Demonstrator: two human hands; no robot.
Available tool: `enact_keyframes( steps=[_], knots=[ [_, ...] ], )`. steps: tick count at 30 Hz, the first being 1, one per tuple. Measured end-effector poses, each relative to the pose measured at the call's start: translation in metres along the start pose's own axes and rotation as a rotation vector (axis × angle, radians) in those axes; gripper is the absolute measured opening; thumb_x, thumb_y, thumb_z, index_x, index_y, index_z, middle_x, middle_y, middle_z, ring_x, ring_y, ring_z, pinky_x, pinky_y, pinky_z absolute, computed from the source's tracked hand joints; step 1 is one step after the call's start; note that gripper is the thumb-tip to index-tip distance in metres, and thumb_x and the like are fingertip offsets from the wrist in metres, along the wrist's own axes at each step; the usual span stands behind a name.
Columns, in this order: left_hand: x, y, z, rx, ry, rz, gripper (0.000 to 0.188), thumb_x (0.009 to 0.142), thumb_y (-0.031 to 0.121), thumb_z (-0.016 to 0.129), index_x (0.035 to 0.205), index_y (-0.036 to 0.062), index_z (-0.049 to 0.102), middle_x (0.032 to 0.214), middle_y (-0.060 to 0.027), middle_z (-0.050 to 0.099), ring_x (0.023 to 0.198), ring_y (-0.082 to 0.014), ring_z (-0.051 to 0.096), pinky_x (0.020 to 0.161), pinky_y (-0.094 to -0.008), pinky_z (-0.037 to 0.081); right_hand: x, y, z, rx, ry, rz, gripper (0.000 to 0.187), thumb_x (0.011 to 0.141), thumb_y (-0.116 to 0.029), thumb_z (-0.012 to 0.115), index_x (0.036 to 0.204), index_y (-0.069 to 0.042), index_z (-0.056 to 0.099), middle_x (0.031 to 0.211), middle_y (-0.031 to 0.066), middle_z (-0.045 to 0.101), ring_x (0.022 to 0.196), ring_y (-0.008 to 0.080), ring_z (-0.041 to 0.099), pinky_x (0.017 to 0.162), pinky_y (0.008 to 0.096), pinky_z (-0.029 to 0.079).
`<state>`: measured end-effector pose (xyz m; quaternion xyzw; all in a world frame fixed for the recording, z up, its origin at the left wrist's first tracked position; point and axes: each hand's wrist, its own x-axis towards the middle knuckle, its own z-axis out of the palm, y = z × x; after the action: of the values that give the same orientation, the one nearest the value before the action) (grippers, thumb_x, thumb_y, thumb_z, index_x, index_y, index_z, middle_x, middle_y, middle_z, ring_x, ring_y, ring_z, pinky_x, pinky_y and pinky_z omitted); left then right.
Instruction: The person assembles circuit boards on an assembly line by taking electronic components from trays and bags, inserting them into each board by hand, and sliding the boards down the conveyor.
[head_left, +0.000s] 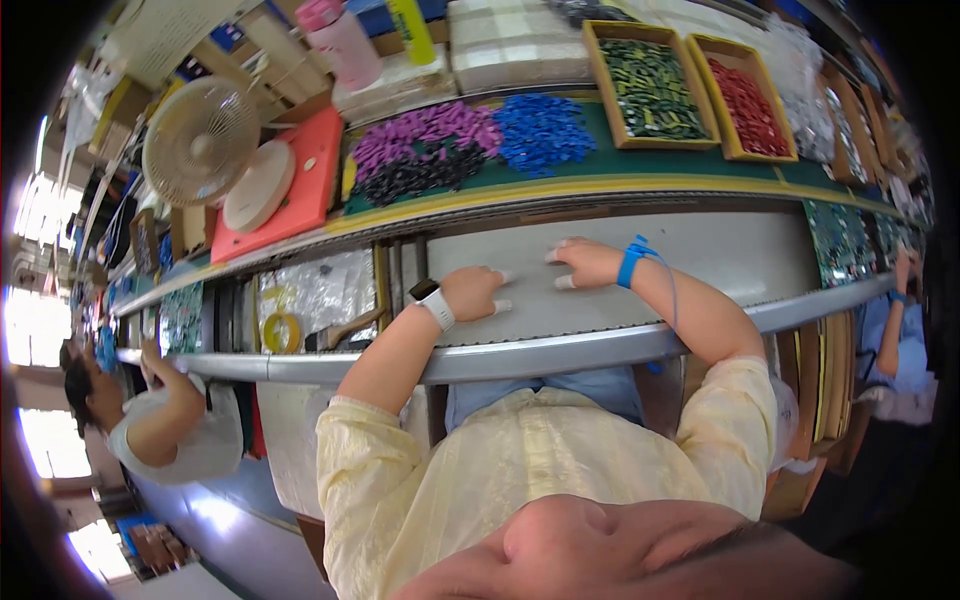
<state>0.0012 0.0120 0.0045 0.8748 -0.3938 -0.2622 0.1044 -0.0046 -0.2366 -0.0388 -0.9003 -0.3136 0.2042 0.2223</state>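
Observation:
Both of my hands rest on a bare grey conveyor surface (700,265) in front of me. My left hand (472,293), with a white watch on the wrist, lies loosely curled with white finger cots on its tips. My right hand (588,263), wearing a blue wrist strap with a thin cord, lies flat with its fingers apart, a short gap to the right of the left hand. Neither hand holds anything. A metal rail (560,350) runs under my forearms.
On the green shelf beyond lie piles of purple (425,130), black (415,175) and blue parts (542,130), and wooden trays of green (650,88) and red parts (750,108). A fan (200,140), orange tray (300,190) and yellow tape roll (282,332) sit left. Co-workers sit at the left (170,420) and right (900,340).

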Motion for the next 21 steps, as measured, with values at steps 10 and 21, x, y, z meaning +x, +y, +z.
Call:
enact_keyframes(
  steps=[10,21],
  knots=[
    [0.001,0.001,0.004,0.022,0.003,-0.020,0.043,0.078,0.037,0.059,0.110,0.0086,0.057,0.094,-0.0169,0.061,0.090,-0.0332,0.058,0.077,-0.0431,0.046,-0.007,-0.015,-0.006,0.051,0.031,0.053,0.049,0.076,-0.026,0.064,0.118,-0.004,0.051,0.121,0.0205,0.048,0.112,0.0354,0.044,0.096,0.0388,0.036],
    [0.008,0.004,0.005,0.096,0.010,0.014,0.046,0.078,0.035,0.060,0.118,0.0139,0.053,0.098,-0.0172,0.060,0.093,-0.0320,0.058,0.079,-0.0430,0.046,-0.012,-0.010,-0.006,-0.036,-0.031,0.020,0.045,0.075,-0.029,0.063,0.110,-0.003,0.055,0.107,0.0201,0.055,0.103,0.0356,0.049,0.090,0.0415,0.039]
  ],
)
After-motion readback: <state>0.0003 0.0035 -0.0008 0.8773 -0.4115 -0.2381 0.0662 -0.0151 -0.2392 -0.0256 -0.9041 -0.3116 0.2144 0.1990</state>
